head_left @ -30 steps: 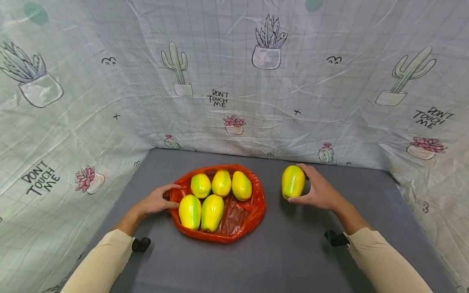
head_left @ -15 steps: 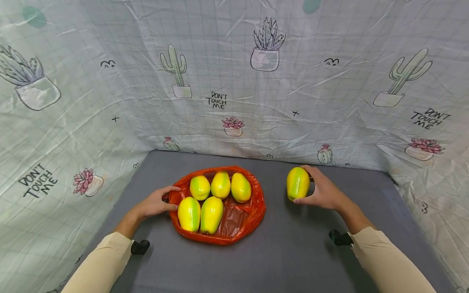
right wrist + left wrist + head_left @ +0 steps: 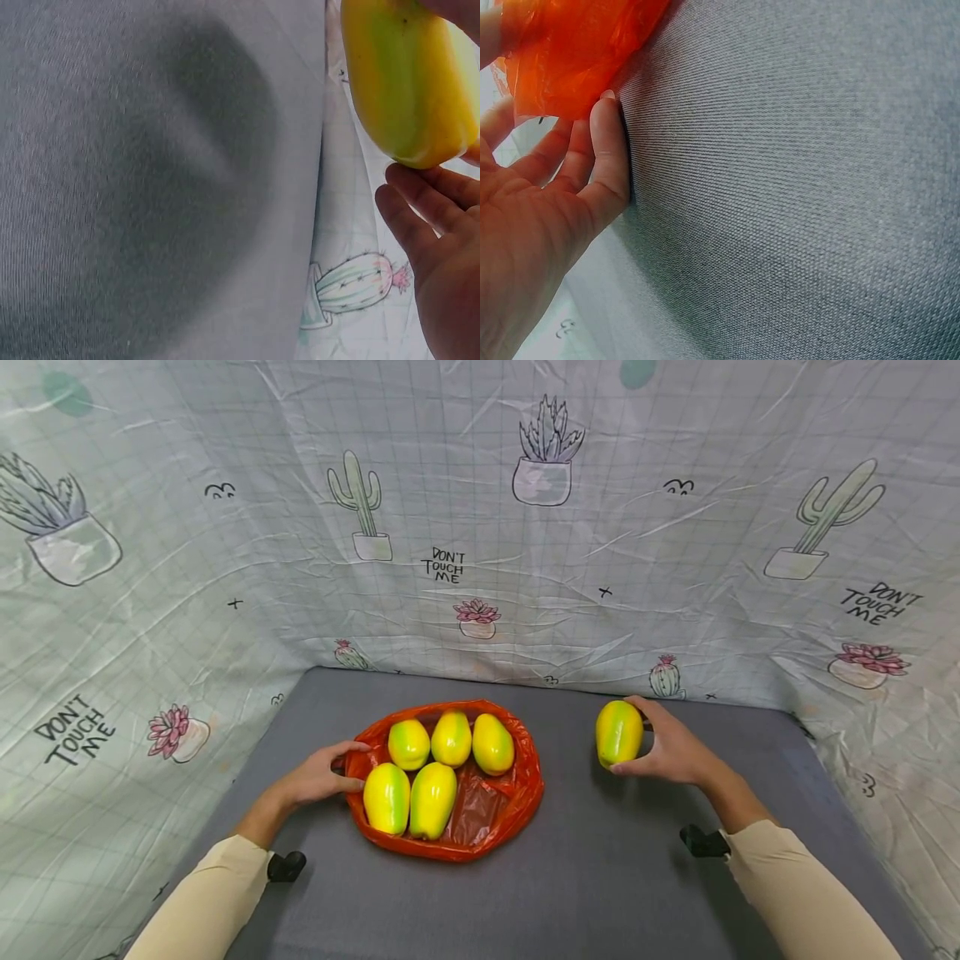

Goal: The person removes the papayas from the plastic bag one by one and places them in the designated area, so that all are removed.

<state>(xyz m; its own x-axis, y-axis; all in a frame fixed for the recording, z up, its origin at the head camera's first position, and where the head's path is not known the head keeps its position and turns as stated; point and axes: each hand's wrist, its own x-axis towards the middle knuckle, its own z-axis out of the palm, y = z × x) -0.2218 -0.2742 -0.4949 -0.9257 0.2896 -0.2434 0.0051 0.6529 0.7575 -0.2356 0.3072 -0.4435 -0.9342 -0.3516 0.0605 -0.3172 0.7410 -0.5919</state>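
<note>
A red plastic bag point(image 3: 487, 846) lies with its mouth spread wide and several yellow-green papayas point(image 3: 432, 800) inside. My left hand point(image 3: 315, 776) holds the bag's left rim, thumb nearer me and fingers farther away; in the left wrist view the fingertips point(image 3: 609, 120) meet the orange-red film point(image 3: 577, 60). To the right of the bag, my right hand point(image 3: 669, 747) grips one more papaya point(image 3: 619, 733) between thumb and fingers. That papaya is raised, and its shadow falls on the table in the right wrist view, where its green-striped side point(image 3: 409, 82) shows.
The grey cloth-covered table point(image 3: 570, 893) ends at a pale curtain point(image 3: 480, 527) printed with cacti and lettering, at the back and both sides. Dark wrist mounts point(image 3: 287, 866) hang below both sleeves.
My right hand has moved a little to the right with the papaya in its grip, farther from the bag. The left hand and the bag stay in place.
</note>
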